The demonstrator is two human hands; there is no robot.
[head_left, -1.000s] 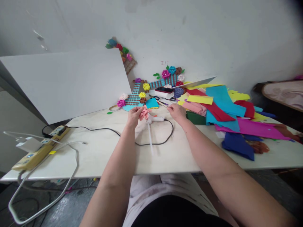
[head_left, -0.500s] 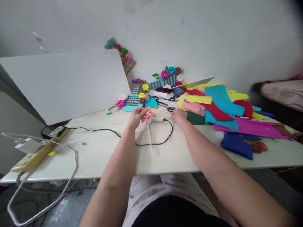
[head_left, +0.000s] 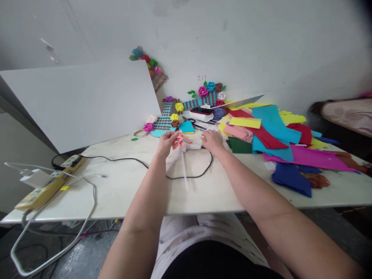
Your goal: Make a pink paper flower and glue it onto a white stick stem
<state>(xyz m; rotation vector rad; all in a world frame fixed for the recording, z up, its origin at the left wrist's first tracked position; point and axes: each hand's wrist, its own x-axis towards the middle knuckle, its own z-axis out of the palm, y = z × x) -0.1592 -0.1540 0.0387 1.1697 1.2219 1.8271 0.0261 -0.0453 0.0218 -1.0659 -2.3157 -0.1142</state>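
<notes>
My left hand (head_left: 166, 142) pinches a pink paper flower (head_left: 179, 139) near the middle of the table. Just right of the flower lies a white glue gun (head_left: 192, 147), with a clear glue stick (head_left: 185, 170) pointing toward the front edge. My right hand (head_left: 212, 140) is over the table, right behind the glue gun's cable end. Its fingers are curled, and whether they hold anything is too small to tell. Past the hands sits a blue paper stack (head_left: 186, 127).
Coloured paper sheets (head_left: 274, 126) are heaped on the right. A phone on a white box (head_left: 201, 113) and flower-decorated guitar shapes (head_left: 165, 118) are at the back. On the left are a power strip (head_left: 43, 190) with cables and a white board (head_left: 84, 104).
My right hand has moved left, away from the scissors and closer to the flower and glue gun. The flower in my left hand has shifted slightly left and turned a little.
</notes>
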